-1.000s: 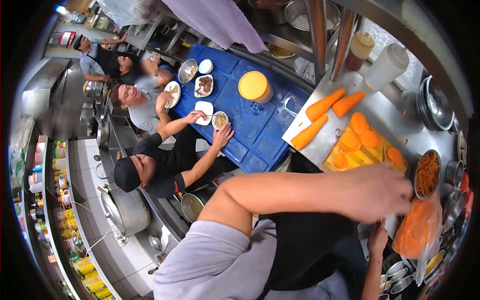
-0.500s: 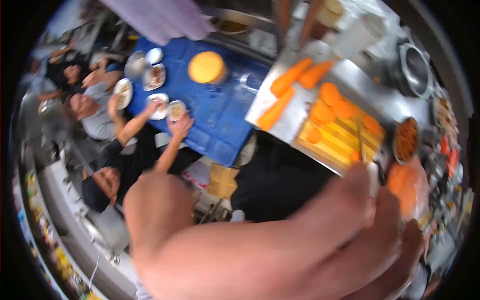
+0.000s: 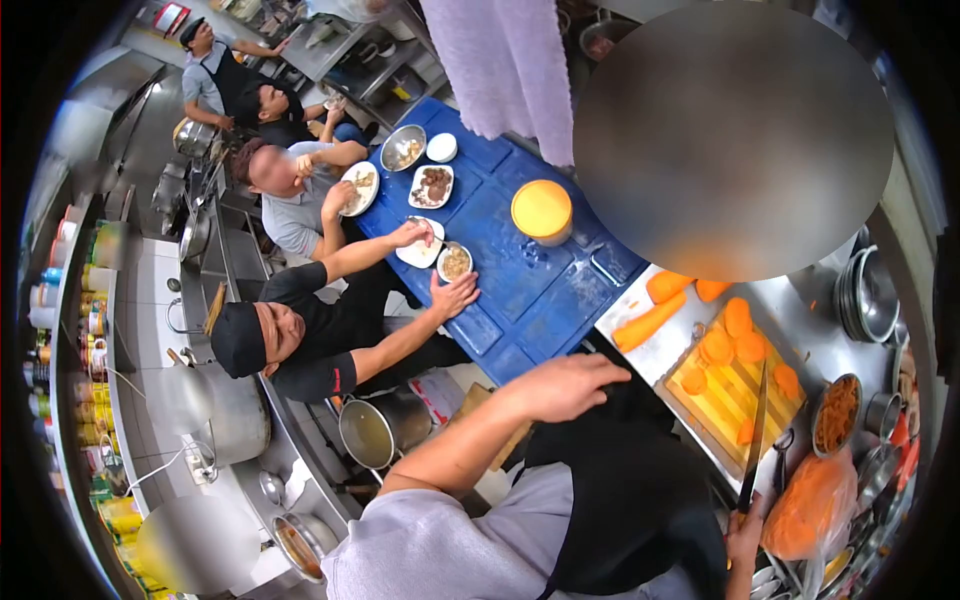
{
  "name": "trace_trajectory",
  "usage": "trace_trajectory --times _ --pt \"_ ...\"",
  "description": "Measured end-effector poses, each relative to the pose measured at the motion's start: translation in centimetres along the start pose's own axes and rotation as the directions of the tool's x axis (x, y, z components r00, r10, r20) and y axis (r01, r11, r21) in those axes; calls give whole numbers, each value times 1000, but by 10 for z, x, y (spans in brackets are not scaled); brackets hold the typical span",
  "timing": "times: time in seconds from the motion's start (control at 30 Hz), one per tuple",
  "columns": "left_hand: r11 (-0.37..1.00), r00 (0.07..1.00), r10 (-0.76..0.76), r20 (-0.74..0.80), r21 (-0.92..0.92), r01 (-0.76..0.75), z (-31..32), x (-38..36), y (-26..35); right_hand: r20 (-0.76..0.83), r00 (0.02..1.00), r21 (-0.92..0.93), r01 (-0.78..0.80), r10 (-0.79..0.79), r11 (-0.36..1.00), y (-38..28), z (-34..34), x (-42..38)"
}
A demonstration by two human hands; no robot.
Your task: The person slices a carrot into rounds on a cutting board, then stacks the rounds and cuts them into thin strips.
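The knife [image 3: 757,435] is clamped in the right hand [image 3: 743,535]; the left hand [image 3: 572,388] is held empty, unclenched. Slicing is apparently underway; further cuts would require a steadied carrot [image 3: 648,324].

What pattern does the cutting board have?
The cutting board has alternating light-yellow and darker golden-brown stripes; it shows best in the head view.

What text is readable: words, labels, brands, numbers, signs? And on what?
Legible: none.
Red mark on a black sleeve: too small to read.
Shelf containers: labels too small or blurred.
Red-and-white item near a pot: any print unreadable.
Knife: no marking visible.
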State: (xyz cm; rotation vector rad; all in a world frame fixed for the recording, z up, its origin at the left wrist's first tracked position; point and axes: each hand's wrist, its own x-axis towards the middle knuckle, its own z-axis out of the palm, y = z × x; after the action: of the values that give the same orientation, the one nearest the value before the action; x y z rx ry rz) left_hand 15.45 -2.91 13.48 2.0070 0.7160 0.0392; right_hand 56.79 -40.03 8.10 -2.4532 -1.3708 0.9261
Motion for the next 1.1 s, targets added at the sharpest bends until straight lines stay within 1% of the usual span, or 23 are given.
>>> trace_trajectory --times 0.03,0.13,0.17,0.2,0.27,0.3,0.33,0.37,0.4,0.43,0.47,0.5,0.53,0.57,0.6,0.67,0.73,0.77,0.83,0.87,0.93,1.03,1.1 --pt "1000 1000 10 5 -28 -10 10 1 -4 12 999 2 -49 49 999 -3 -3 0" --pt "996 997 73 22 -43 -72 21 6 -4 22 998 -15 -63 64 998 -14 -7 1" --pt "995 996 90 7 -50 -90 19 8 -3 59 981 -32 -183 185 983 -14 -10 2" --pt "993 994 109 3 -44 -108 17 11 -2 39 982 -31 -183 185 983 -16 -13 1" --pt "992 987 126 -97 15 -126 6 16 6 -4 1000 -16 -22 22 1000 -23 -17 -1" --pt "999 997 47 -60 14 -47 -1 19 10 8 1000 18 -22 22 1000 -27 -21 -1" --pt "995 988 103 -112 25 -101 -3 23 10 -14 1000 -15 -4 3 1000 -25 -18 2" --pt "994 983 106 -152 26 -104 -2 26 12 -42 999 -53 -16 14 998 -20 -18 -1" --pt "999 987 49 -152 -11 -52 -4 29 22 57 987 31 -150 148 988 -52 -36 -1" --pt "995 981 97 -168 3 -98 -3 34 28 -25 1000 -37 12 -13 999 -45 -32 -2" --pt "987 968 163 -191 39 -158 3 41 33 46 997 -21 -55 56 998 -34 -31 -4" --pt "988 974 141 -179 -32 -149 11 48 41 122 986 -24 -114 116 993 -45 -40 -4" --pt "981 972 162 -168 -78 -176 21 57 50 90 996 -25 -24 26 999 -43 -39 -4" --pt "970 972 174 -157 -141 -197 36 68 58 141 986 -28 -82 85 996 -52 -45 -2" --pt "961 974 170 -152 -194 -198 53 74 65 93 993 -50 -75 79 996 -49 -40 -2" --pt "957 981 174 -83 -222 -189 90 91 81 93 994 -116 -38 49 993 -45 -37 -1" --pt "952 965 258 -42 -162 -261 129 113 84 137 988 -147 -47 68 988 -49 -41 4" --pt "920 918 391 -68 0 -392 149 126 79 138 989 -128 -43 60 991 -50 -41 7" --pt "880 882 469 -39 100 -464 184 152 70 193 973 -196 -85 123 977 -49 -40 12" --pt "883 887 461 -32 114 -454 196 164 69 197 974 -181 -75 111 981 -47 -39 14" --pt "848 852 518 -76 180 -499 216 182 71 96 995 -158 6 9 987 -43 -37 16" --pt "844 840 528 -123 183 -504 234 199 73 66 996 -180 65 -54 981 -42 -45 19" --pt "833 828 545 -127 187 -520 242 205 74 57 997 -161 63 -55 985 -38 -48 21"
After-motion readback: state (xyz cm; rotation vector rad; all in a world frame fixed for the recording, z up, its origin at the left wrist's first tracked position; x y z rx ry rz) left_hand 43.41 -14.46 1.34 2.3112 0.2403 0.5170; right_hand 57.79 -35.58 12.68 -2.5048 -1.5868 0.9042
